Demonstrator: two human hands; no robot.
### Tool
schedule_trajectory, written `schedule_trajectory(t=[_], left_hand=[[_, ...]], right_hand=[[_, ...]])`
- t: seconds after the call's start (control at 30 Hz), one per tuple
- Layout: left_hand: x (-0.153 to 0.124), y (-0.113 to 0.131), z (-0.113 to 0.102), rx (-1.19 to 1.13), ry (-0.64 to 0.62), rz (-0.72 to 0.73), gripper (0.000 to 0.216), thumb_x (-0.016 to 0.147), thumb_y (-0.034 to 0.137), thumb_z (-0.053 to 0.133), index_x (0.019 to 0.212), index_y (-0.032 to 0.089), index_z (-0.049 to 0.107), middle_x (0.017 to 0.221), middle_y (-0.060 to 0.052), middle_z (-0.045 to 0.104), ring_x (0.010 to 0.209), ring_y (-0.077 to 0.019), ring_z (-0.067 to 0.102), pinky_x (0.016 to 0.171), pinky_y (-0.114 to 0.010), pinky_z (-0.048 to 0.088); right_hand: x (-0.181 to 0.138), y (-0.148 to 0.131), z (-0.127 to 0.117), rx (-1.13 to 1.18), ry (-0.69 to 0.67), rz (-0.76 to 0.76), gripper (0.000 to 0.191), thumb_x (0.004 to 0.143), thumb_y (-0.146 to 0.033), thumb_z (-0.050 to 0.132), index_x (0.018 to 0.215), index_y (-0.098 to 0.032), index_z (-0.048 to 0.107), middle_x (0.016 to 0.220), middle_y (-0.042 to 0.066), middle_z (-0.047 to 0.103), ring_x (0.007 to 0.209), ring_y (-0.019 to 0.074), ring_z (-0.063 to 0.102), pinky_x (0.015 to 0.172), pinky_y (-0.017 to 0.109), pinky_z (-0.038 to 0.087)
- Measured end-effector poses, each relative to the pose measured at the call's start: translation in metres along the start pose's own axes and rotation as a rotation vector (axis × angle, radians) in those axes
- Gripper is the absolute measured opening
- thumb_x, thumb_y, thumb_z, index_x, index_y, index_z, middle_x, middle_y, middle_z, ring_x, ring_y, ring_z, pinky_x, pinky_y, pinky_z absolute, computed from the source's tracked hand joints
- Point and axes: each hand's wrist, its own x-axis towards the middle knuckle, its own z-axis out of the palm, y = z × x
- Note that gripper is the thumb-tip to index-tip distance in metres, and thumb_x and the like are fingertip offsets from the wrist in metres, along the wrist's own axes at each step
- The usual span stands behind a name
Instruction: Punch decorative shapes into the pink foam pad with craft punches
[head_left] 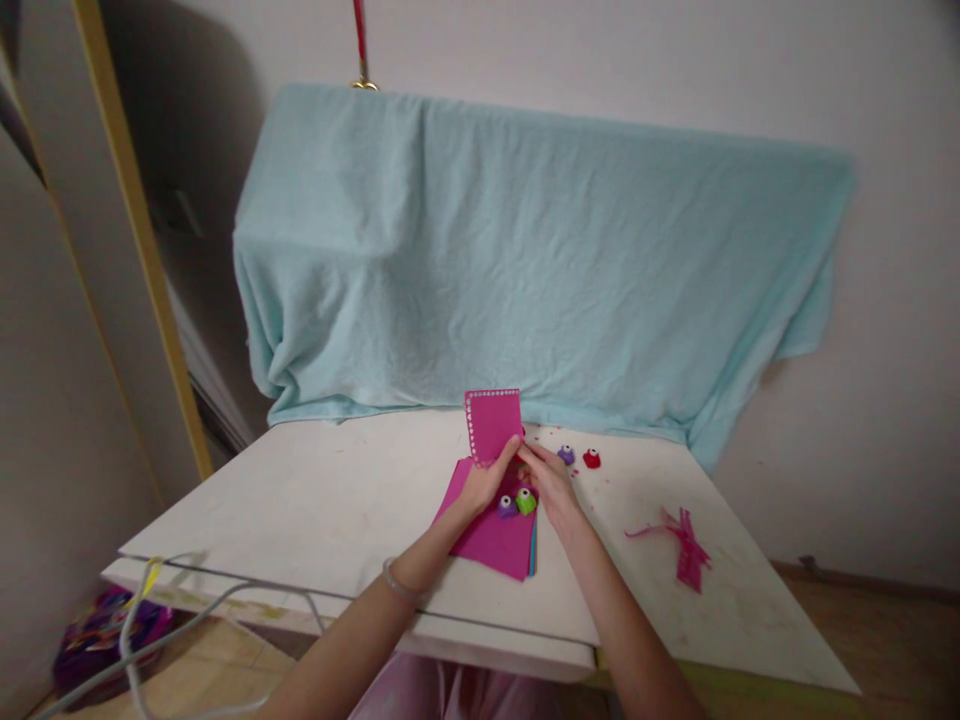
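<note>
My left hand (491, 482) is closed on a pink sheet of card (495, 425), its thumb over the lower right part. A row of small punched holes runs along the card's top and left edges. My right hand (549, 478) is closed at the card's right side, touching my left thumb; a bit of dark red shows there, but my fingers hide what they grip. Below lies a stack of coloured paper (487, 540), pink on top. A purple craft punch (508, 506) and a green craft punch (526, 501) sit on it.
To the right stand another purple punch (566, 455) and a red punch (592, 458), with tiny paper bits around. Pink paper scraps (688, 552) lie farther right on the white table (300, 500). A pale blue cloth (540, 260) hangs behind; a grey cable (225, 592) crosses the front left.
</note>
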Motion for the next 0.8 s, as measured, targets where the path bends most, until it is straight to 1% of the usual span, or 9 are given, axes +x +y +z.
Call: schedule_trajectory(t=[0.07,0.17,0.3,0.4,0.5,0.6,0.8], left_hand=[[0.0,0.0,-0.002,0.02,0.039,0.02,0.043,0.083,0.055,0.055,0.095,0.017,0.071,0.078,-0.007,0.072,0.09,-0.0253,0.065,0.088,-0.032,0.046],[0.004,-0.003,-0.002,0.021,0.067,0.055,0.041,0.084,0.053,0.053,0.093,0.017,0.071,0.078,-0.008,0.072,0.089,-0.0249,0.066,0.088,-0.032,0.045],[0.009,-0.012,0.001,0.027,0.043,0.101,0.045,0.086,0.057,0.05,0.084,0.016,0.068,0.082,-0.009,0.072,0.082,-0.0226,0.065,0.083,-0.031,0.046],[0.009,-0.016,0.002,0.017,0.034,0.098,0.049,0.085,0.06,0.049,0.081,0.015,0.067,0.081,-0.008,0.072,0.08,-0.0217,0.064,0.081,-0.031,0.046],[0.009,-0.017,0.002,0.005,0.021,0.085,0.051,0.086,0.062,0.046,0.078,0.016,0.067,0.079,-0.008,0.071,0.079,-0.0217,0.065,0.082,-0.031,0.046],[0.009,-0.017,0.002,0.007,0.01,0.104,0.053,0.087,0.062,0.043,0.073,0.017,0.067,0.075,-0.008,0.071,0.078,-0.0217,0.065,0.085,-0.031,0.045],[0.008,-0.014,0.002,0.03,0.046,0.092,0.055,0.088,0.062,0.041,0.069,0.017,0.065,0.072,-0.008,0.07,0.077,-0.0218,0.065,0.086,-0.032,0.044]], right_hand=[[-0.002,-0.004,0.0,0.011,-0.014,0.003,0.041,0.063,-0.05,0.08,0.087,-0.018,0.072,0.074,0.001,0.069,0.049,0.0087,0.053,0.047,0.022,0.037],[-0.003,-0.008,0.0,0.049,-0.017,0.019,0.039,0.064,-0.048,0.081,0.087,-0.018,0.073,0.08,0.002,0.07,0.051,0.0086,0.054,0.051,0.023,0.041],[0.001,-0.011,-0.002,0.104,-0.041,0.03,0.034,0.065,-0.046,0.081,0.08,-0.017,0.071,0.073,0.001,0.067,0.053,0.0092,0.053,0.055,0.024,0.045],[0.002,-0.011,-0.003,0.144,-0.061,0.015,0.033,0.065,-0.045,0.081,0.076,-0.016,0.069,0.067,0.0,0.064,0.053,0.0099,0.052,0.057,0.025,0.046],[0.001,-0.012,-0.003,0.168,-0.053,0.013,0.033,0.064,-0.044,0.082,0.076,-0.017,0.069,0.067,0.0,0.064,0.054,0.0103,0.053,0.058,0.026,0.046],[0.0,-0.013,-0.002,0.171,-0.055,0.007,0.032,0.065,-0.043,0.082,0.076,-0.017,0.068,0.069,0.001,0.066,0.055,0.0109,0.054,0.059,0.027,0.046],[-0.001,-0.016,0.0,0.169,-0.07,0.0,0.031,0.065,-0.042,0.082,0.072,-0.016,0.067,0.068,0.002,0.065,0.055,0.011,0.052,0.056,0.026,0.043]])
